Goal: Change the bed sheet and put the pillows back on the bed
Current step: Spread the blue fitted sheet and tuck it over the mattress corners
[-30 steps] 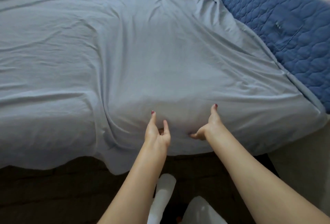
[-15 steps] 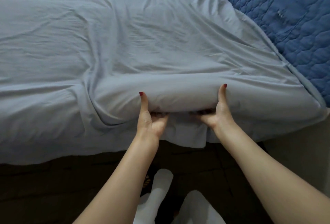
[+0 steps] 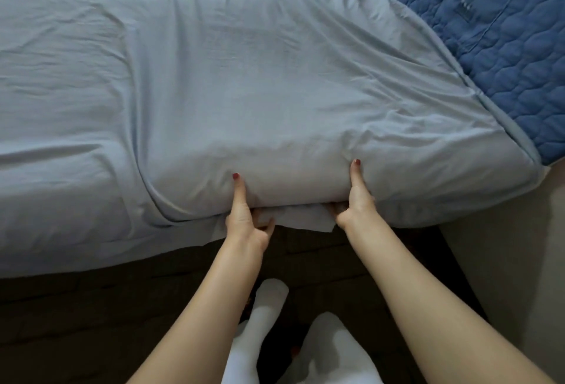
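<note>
The light blue bed sheet [image 3: 244,78] lies spread over most of the bed, w/ its near hem hanging over the bed's near edge; along the right edge it stops short, leaving the blue quilted mattress cover [image 3: 495,35] bare up to the far right corner. No pillows in view. Main risk, judged from here: the sheet sits loose and creased, so a hard tug at the near edge could drag it further off the right side and expose more cover; a tuck made while the big fold left of the hands is unflattened would likely lock that ridge in. The loose flap [image 3: 302,218] dangling between the hands could also bunch up under the mattress instead of going in flat. Both hands work the near edge, right of its middle, close together but apart. The left hand [image 3: 244,218] has its thumb laid straight up on the sheet's top face, fingers curled underneath the edge, pinching sheet and prob. mattress rim. The right hand [image 3: 356,200] mirrors it: thumb up on top, fingers hooked under, gripping the same edge. Both forearms reach forward, nearly straight, converging slightly. White-clad legs [image 3: 269,322] stand on the dark floor [image 3: 91,322] below.
</note>
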